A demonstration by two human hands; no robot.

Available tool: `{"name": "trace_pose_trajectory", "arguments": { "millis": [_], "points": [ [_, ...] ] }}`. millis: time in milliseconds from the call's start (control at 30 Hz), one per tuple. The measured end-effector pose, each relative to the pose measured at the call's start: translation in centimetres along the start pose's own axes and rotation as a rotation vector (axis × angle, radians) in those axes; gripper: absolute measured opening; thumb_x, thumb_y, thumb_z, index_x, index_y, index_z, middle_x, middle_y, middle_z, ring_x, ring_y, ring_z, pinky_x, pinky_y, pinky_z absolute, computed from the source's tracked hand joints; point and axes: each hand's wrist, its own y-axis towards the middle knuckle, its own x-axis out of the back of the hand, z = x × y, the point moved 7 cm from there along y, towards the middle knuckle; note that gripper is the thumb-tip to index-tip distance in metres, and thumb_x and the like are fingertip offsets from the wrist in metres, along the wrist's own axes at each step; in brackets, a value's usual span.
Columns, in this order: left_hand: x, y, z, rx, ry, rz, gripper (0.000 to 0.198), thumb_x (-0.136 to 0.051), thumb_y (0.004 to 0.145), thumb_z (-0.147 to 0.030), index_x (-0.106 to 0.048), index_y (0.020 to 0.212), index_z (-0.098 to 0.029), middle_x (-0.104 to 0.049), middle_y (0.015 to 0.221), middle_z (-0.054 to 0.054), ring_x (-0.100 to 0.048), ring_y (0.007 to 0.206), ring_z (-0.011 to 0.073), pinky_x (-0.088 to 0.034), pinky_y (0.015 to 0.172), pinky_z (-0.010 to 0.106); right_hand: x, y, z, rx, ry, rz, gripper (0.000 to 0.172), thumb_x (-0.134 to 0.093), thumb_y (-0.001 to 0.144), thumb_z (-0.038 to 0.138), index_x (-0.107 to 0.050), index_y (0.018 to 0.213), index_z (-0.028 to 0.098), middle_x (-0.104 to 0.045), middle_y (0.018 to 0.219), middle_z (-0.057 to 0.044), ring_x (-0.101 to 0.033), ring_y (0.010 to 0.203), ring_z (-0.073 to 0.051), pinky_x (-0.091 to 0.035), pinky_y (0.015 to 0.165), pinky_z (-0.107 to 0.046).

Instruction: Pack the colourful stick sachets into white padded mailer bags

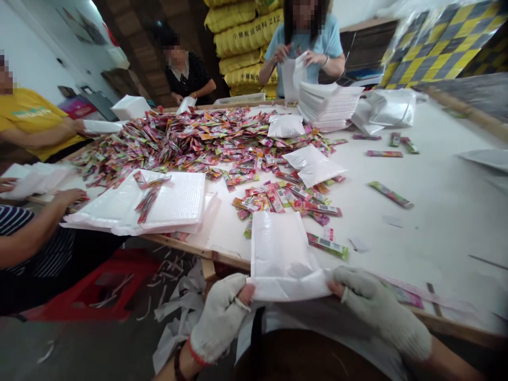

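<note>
A white padded envelope [281,254] lies at the near edge of the white table [436,211], its open end toward me. My left hand [222,317], in a white knit glove, pinches its near left corner. My right hand [377,307], gloved too, grips its near right corner. Just beyond the envelope lies a small heap of colourful sachets [278,198]. A single sachet [327,245] rests right of the envelope.
A big heap of sachets [178,140] covers the table's far left. Stacks of white envelopes [159,203] [329,103] lie left and far. Several other people work around the table. A red stool [103,286] stands on the floor at left.
</note>
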Motion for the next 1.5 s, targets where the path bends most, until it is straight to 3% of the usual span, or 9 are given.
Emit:
{"name": "trace_pose_trajectory", "arguments": {
  "millis": [167, 300, 367, 500, 700, 1000, 1133, 1300, 1500],
  "points": [
    [-1.6, 1.0, 2.9, 0.367, -0.186, 0.057, 0.045, -0.036, 0.089, -0.052, -0.055, 0.073, -0.015, -0.046, 0.055, -0.003, -0.040, 0.051, 0.0098, -0.030, 0.048, 0.021, -0.5, 1.1, -1.3, -0.313, -0.019, 0.141, 0.031, -0.037, 0.088, 0.037, -0.046, 0.063, 0.021, -0.058, 0.066, -0.001, -0.053, 0.064, -0.017, -0.039, 0.062, -0.029],
    [-1.6, 2.4, 3.4, 0.350, 0.095, 0.117, 0.047, -0.037, 0.088, -0.052, -0.052, 0.061, -0.017, -0.050, 0.053, -0.001, -0.044, 0.050, 0.0112, -0.031, 0.049, 0.022, -0.8, 2.5, -1.6, -0.341, -0.126, 0.217, 0.016, -0.044, 0.079, 0.025, -0.045, 0.064, 0.020, -0.057, 0.067, -0.002, -0.052, 0.065, -0.017, -0.035, 0.061, -0.030],
    [-0.4, 3.0, 2.6, 0.250, 0.379, 0.030, 0.040, -0.043, 0.087, -0.047, -0.054, 0.061, -0.018, -0.056, 0.059, 0.002, -0.052, 0.057, 0.0149, -0.036, 0.055, 0.025, -0.8, 3.2, -1.9, -0.344, -0.045, 0.196, 0.003, -0.049, 0.072, 0.019, -0.050, 0.075, 0.020, -0.057, 0.069, -0.001, -0.050, 0.064, -0.016, -0.035, 0.059, -0.029],
    [0.4, 2.6, -2.8, -0.300, 0.636, -0.282, 0.035, -0.047, 0.086, -0.041, -0.061, 0.107, -0.017, -0.063, 0.109, 0.013, -0.057, 0.104, 0.0271, -0.042, 0.089, 0.042, -1.6, 4.4, -1.8, -0.396, 0.463, 0.154, 0.044, -0.056, 0.069, 0.023, -0.044, 0.111, 0.018, -0.055, 0.069, 0.002, -0.049, 0.056, -0.012, -0.037, 0.052, -0.025],
    [-4.0, 1.9, -6.2, -0.765, 0.597, 0.055, 0.075, -0.039, 0.086, -0.060, -0.029, 0.143, -0.013, -0.036, 0.145, 0.017, -0.028, 0.136, 0.0308, -0.024, 0.110, 0.051, -2.3, 5.1, 0.1, -0.536, 1.030, 0.240, 0.024, -0.065, 0.067, 0.034, -0.051, 0.080, 0.019, -0.043, 0.051, 0.007, -0.032, 0.037, -0.005, -0.022, 0.036, -0.020],
    [4.6, 12.8, -1.8, -0.371, 0.422, -0.199, 0.023, -0.045, 0.088, -0.020, -0.062, 0.103, -0.018, -0.064, 0.106, 0.008, -0.058, 0.100, 0.0175, -0.047, 0.091, 0.030, 15.7, 2.6, -10.6, -0.508, 0.876, -0.613, 0.021, -0.065, 0.070, 0.028, -0.061, 0.091, 0.027, -0.054, 0.058, -0.001, -0.050, 0.050, -0.010, -0.034, 0.042, -0.026],
    [5.6, 17.4, 1.4, -0.126, 0.491, -0.175, 0.023, -0.047, 0.083, -0.017, -0.062, 0.101, -0.017, -0.065, 0.100, 0.006, -0.059, 0.091, 0.0167, -0.048, 0.084, 0.027, 9.5, 3.6, -11.0, -0.680, 0.319, -0.117, 0.032, -0.058, 0.070, 0.038, -0.058, 0.097, 0.021, -0.065, 0.066, -0.007, -0.058, 0.051, -0.021, -0.043, 0.049, -0.036],
    [6.0, 19.3, 2.0, -0.200, 0.650, -0.138, 0.038, -0.044, 0.072, -0.005, -0.062, 0.104, -0.015, -0.061, 0.112, 0.009, -0.055, 0.105, 0.0198, -0.043, 0.095, 0.030, 3.8, 5.1, -7.1, -0.493, 0.085, 0.063, 0.035, -0.065, 0.064, 0.042, -0.064, 0.090, 0.018, -0.071, 0.089, -0.010, -0.065, 0.079, -0.027, -0.050, 0.068, -0.036],
    [7.3, 19.5, 2.3, -0.294, 0.678, -0.095, 0.036, -0.046, 0.072, -0.007, -0.063, 0.101, -0.019, -0.062, 0.109, 0.006, -0.055, 0.103, 0.0201, -0.044, 0.093, 0.031, 12.1, 3.2, -9.7, -0.579, 0.424, -0.305, 0.061, -0.050, 0.078, 0.060, -0.051, 0.126, 0.022, -0.071, 0.096, -0.013, -0.066, 0.069, -0.030, -0.052, 0.056, -0.041]
  ]
}}
